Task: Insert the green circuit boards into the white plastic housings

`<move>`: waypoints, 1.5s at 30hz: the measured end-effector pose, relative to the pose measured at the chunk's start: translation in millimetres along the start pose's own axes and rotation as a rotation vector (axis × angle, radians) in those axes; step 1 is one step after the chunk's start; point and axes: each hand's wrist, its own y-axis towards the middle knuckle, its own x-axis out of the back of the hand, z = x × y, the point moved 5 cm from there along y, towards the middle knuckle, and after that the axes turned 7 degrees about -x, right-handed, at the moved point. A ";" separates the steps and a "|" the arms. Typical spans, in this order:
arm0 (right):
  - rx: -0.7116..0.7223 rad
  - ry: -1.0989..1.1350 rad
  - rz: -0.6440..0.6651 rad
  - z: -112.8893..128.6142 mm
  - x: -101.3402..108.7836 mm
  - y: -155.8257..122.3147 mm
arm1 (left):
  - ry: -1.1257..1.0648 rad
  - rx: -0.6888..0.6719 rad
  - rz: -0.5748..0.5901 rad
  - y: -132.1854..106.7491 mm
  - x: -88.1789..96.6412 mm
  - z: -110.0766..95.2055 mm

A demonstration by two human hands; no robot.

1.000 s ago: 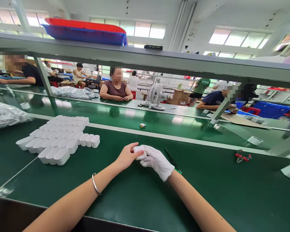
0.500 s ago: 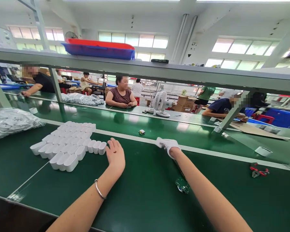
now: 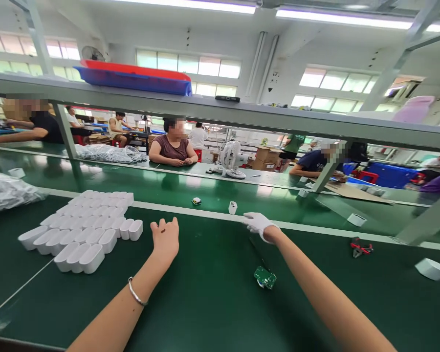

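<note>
One white shell [image 3: 232, 208]: stands alone on the far belt [image 3: 161, 193], just past the pale strip [image 3: 190, 213], with nobody touching it.
Right hand [image 3: 258, 224]: gloved, fingers loose and empty, resting at the strip just beside that shell.
Left hand [image 3: 165, 237]: bare, spread open, holding nothing, near the end of the shell rows.
Shell rows [image 3: 84, 230]: many white shells packed side by side on the table [image 3: 205, 303] at left, untouched. By my reckoning, the bulk is still to go.
Circuit board [image 3: 264, 277]: green, lying on the table beside the right forearm.
Since a second ago: both hands pinched the shell together near the body. Now it is set down and let go.
</note>
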 end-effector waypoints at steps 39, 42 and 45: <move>0.280 -0.653 0.156 180.1 -219.3 61.8 | -0.755 0.332 -0.076 4.5 -55.4 -7.0; 0.288 -0.636 0.174 171.3 -219.9 70.3 | -0.764 0.345 -0.079 3.9 -49.7 -5.9; 0.285 -0.597 0.194 158.9 -208.0 69.8 | -0.767 0.351 -0.077 1.4 -41.7 -5.4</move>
